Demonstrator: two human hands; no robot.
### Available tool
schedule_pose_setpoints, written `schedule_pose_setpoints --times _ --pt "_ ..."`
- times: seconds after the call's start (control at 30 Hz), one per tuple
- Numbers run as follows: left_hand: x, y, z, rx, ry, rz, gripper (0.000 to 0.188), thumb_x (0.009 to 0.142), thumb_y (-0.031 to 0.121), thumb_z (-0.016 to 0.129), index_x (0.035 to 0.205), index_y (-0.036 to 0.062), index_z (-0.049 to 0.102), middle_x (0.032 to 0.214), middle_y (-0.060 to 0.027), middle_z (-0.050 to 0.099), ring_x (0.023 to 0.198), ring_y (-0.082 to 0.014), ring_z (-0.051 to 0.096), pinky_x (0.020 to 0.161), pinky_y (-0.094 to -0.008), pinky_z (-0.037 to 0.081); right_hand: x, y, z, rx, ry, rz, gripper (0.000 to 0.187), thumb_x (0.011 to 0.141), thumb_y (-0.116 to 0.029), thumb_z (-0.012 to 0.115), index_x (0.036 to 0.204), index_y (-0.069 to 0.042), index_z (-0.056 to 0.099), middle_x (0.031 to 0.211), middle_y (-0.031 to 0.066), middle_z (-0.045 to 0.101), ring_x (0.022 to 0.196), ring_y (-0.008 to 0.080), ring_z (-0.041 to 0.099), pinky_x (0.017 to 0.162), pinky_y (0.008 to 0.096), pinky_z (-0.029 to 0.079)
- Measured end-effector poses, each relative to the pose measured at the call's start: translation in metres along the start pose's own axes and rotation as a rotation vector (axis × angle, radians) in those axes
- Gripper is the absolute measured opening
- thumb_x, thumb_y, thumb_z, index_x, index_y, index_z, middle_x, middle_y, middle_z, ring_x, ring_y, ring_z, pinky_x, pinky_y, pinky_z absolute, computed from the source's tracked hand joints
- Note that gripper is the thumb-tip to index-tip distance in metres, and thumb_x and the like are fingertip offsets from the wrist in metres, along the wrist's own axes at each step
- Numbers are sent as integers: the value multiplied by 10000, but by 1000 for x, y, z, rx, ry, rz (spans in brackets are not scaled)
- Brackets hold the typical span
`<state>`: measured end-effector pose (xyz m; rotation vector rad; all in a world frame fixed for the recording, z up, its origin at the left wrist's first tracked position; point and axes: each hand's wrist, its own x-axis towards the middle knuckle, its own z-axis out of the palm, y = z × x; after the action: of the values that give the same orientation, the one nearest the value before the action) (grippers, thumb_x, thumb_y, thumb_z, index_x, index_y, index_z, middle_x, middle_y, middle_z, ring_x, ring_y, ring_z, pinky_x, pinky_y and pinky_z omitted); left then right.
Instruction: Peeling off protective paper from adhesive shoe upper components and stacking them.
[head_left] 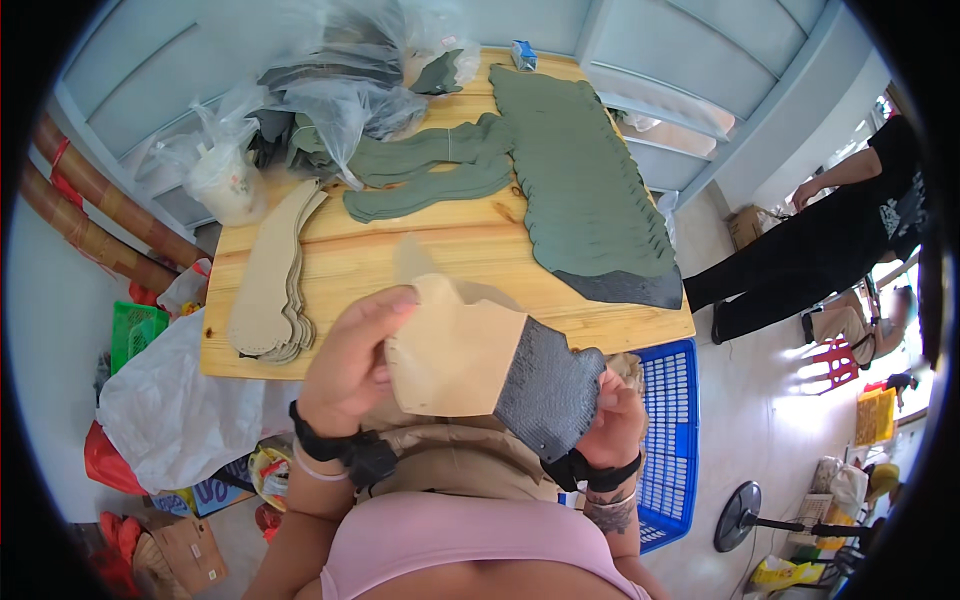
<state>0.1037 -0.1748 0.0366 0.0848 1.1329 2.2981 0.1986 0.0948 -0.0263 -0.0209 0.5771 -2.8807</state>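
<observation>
A head-worn fisheye looks down closely on hands (343,352) and table (470,240), its rim seemingly blurred.

The hands (345,350) hold a tan piece (455,350) and a dark textured piece (545,385) near a wooden table (480,245)

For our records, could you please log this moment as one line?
left hand: holds tan piece; right hand: holds dark piece; wooden table: bears green pieces

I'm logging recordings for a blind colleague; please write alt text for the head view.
A person's left hand holds a tan piece and the right hand a dark grey textured piece, side by side at a wooden table. On the table lie a fanned spread of green pieces, a tan stack and plastic bags; a blue basket stands at right.
</observation>
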Motion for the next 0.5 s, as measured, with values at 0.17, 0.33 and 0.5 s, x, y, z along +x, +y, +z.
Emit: schedule_pose_setpoints --times 0.17,0.33,0.5 --pt "-22 24 -6 -142 195 94 193 961 172 556 1029 5 622 790 -41 640 583 -81 573 516 -213 458 -12 -2 -6 -3 -39 33 154 757 -22 562 909 -15 589 1056 119 658 1034 266 628 934 393 485" --pt "-45 25 -52 -71 313 499 256 913 144 615 1118 -9 631 1018 -80 683 899 -182 669 793 -288 533 -21 0 -8 -36 11 49 152 749 -24 573 900 -6 582 1053 122 657 991 259 641 902 376 504" --pt "-53 43 -76 1438 528 1095 385 922 164 566 1247 -43 578 1218 -110 621 1096 -205 608 949 -293 458 -38 -2 -17 -53 69 -6 147 728 -34 543 868 -7 579 1048 131 658 975 259 647 882 357 516"
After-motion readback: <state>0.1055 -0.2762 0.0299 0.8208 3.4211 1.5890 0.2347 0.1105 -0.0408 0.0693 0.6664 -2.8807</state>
